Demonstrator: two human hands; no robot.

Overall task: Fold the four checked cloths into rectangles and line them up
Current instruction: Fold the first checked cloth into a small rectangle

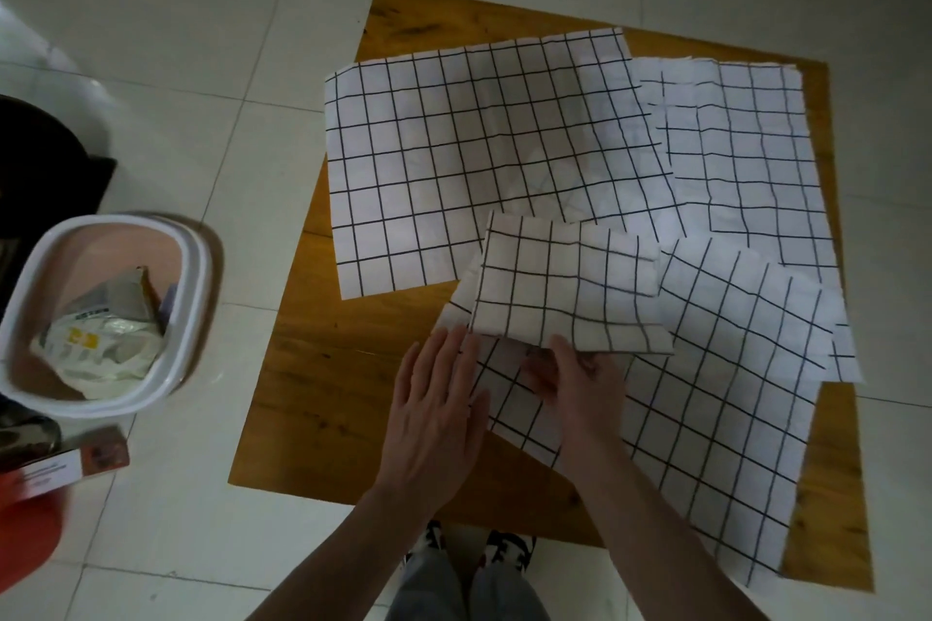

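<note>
Right now my left hand (436,398) lies flat with the fingers straight and close together, the fingertips pressing the near left corner of the folded cloth (565,287), while the palm rests partly on the wooden table (312,398). Just beside it, my right hand (572,381) has its fingers curled and pinches the near edge of that same folded cloth, thumb on top; the two hands sit close together but do not touch. That folded cloth is a small rectangle near the middle of the table, lying over a spread cloth (706,398) that runs toward the near right corner and hangs a little past the table edge. A second open cloth (454,166) covers the far left part of the table, and a third (756,156) lies at the far right, its left side tucked under the second one. How many layers the folded cloth has I cannot tell, and my right fingers hide part of its underside. On the tiled floor (201,40) to my left stands a white-rimmed bin (199,277) holding crumpled packaging (101,343), its print too blurred to read. A box (60,466) and something red (25,535) at the lower left are cut off by the frame edge.
</note>
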